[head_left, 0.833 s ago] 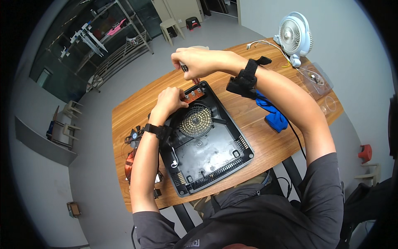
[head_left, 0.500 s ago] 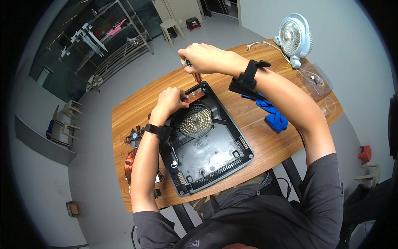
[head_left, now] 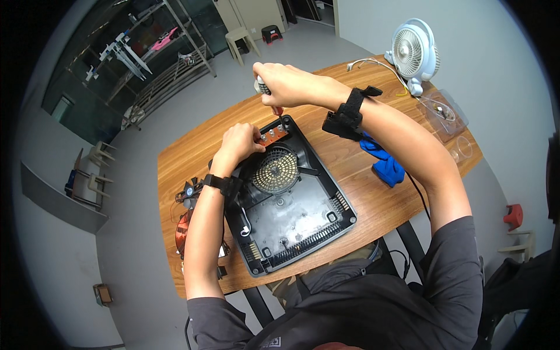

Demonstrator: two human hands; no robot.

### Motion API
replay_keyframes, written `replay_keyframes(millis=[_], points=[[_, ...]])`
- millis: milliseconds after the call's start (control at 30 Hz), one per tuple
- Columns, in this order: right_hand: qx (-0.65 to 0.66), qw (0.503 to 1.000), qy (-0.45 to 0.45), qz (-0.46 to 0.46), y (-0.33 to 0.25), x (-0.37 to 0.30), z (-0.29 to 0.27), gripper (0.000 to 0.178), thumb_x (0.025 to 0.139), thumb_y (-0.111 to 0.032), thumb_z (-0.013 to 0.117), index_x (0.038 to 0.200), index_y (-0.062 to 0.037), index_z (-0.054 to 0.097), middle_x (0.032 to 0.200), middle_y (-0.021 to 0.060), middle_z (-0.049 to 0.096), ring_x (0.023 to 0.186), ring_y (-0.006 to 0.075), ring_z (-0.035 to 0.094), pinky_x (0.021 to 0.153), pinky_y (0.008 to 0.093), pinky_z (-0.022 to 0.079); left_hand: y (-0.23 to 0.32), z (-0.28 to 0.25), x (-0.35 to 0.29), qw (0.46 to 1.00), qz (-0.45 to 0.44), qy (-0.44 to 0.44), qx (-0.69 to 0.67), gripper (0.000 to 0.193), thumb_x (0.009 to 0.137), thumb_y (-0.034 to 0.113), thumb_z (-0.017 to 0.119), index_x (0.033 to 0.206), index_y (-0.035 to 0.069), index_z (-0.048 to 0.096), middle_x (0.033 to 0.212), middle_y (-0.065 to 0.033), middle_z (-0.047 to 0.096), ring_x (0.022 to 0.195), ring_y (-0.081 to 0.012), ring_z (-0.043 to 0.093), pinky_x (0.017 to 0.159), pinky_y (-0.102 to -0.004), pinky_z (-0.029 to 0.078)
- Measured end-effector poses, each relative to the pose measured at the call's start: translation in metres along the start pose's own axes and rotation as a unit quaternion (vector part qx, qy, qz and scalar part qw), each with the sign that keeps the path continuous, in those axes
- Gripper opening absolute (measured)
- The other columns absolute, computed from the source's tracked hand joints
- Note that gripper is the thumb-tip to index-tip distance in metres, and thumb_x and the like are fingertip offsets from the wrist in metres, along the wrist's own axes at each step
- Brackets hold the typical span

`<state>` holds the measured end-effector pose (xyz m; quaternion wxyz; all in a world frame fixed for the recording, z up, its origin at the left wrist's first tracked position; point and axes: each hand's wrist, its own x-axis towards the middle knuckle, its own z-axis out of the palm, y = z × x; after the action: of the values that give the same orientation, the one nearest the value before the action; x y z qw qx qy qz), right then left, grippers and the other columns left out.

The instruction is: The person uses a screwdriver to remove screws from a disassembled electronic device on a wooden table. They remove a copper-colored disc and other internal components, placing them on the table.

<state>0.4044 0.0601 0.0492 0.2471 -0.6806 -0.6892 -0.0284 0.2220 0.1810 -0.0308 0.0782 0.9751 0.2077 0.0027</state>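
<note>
A black plastic appliance housing [head_left: 291,217] lies open side up on the table, its round vent grille [head_left: 275,170] toward the far end. At that far end sits a narrow orange-brown circuit board [head_left: 273,137] with several small round knobs or posts. My left hand [head_left: 239,140] pinches the board's left part, thumb on its near edge; the other fingertips are partly hidden. My right hand [head_left: 284,86] is wrapped round a screwdriver [head_left: 278,111] with a red lower handle. The screwdriver points down at the board's right end, by the housing's far corner; its tip is too small to make out.
Left of the housing lie loose parts with a copper coil [head_left: 182,232], partly behind my left forearm. A blue cloth [head_left: 387,166] is on the right. Farther off stand a white fan [head_left: 415,53], a clear plastic box [head_left: 446,111] and a clear cup [head_left: 462,149].
My right hand has turned slightly on the screwdriver and shifted a little, showing more of the pale grip end. My left hand stays on the board.
</note>
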Motion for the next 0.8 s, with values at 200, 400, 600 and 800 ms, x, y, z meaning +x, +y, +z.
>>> replay_keyframes(millis=[200, 400, 600, 800], points=[[0.016, 1.0, 0.004, -0.002, -0.0008, -0.0057, -0.0015, 0.04, 0.08, -0.014, 0.067, 0.112, 0.0018, 0.05, 0.108, 0.0235, 0.061, 0.101, 0.0414, 0.062, 0.086, 0.047, 0.053, 0.0004, -0.0013, -0.0013, 1.0, -0.005, -0.004, -0.008, 0.036, 0.068, 0.027, 0.091, 0.095, 0.006, 0.078, 0.091, -0.0145, 0.076, 0.092, -0.0329, 0.072, 0.083, -0.0432, 0.056], [0.008, 1.0, 0.007, -0.015, -0.003, -0.0082, -0.0044, 0.038, 0.081, -0.014, 0.067, 0.112, 0.0008, 0.05, 0.107, 0.0222, 0.062, 0.098, 0.04, 0.063, 0.086, 0.0465, 0.053, 0.0, 0.0002, 0.0006, 1.0, -0.011, -0.01, -0.011, 0.036, 0.068, 0.026, 0.091, 0.096, 0.007, 0.078, 0.092, -0.0144, 0.077, 0.092, -0.0332, 0.072, 0.082, -0.0432, 0.056], [0.025, 0.999, -0.001, -0.029, -0.0006, -0.0037, -0.0014, 0.036, 0.083, -0.014, 0.07, 0.111, -0.0015, 0.051, 0.107, 0.0192, 0.062, 0.098, 0.0378, 0.064, 0.085, 0.0457, 0.052, -0.0034, 0.0031, 0.0005, 1.0, -0.008, -0.002, -0.011, 0.036, 0.068, 0.027, 0.091, 0.095, 0.007, 0.078, 0.092, -0.0142, 0.077, 0.092, -0.0335, 0.072, 0.082, -0.0434, 0.056], [0.011, 1.0, -0.007, -0.017, -0.0045, -0.0071, -0.0056, 0.036, 0.085, -0.017, 0.072, 0.112, -0.0028, 0.051, 0.107, 0.0181, 0.064, 0.1, 0.0376, 0.065, 0.084, 0.0449, 0.054, -0.0027, 0.0034, 0.0012, 1.0, -0.003, -0.002, -0.01, 0.036, 0.068, 0.027, 0.091, 0.095, 0.006, 0.078, 0.09, -0.0148, 0.076, 0.091, -0.0339, 0.072, 0.082, -0.0435, 0.056]])
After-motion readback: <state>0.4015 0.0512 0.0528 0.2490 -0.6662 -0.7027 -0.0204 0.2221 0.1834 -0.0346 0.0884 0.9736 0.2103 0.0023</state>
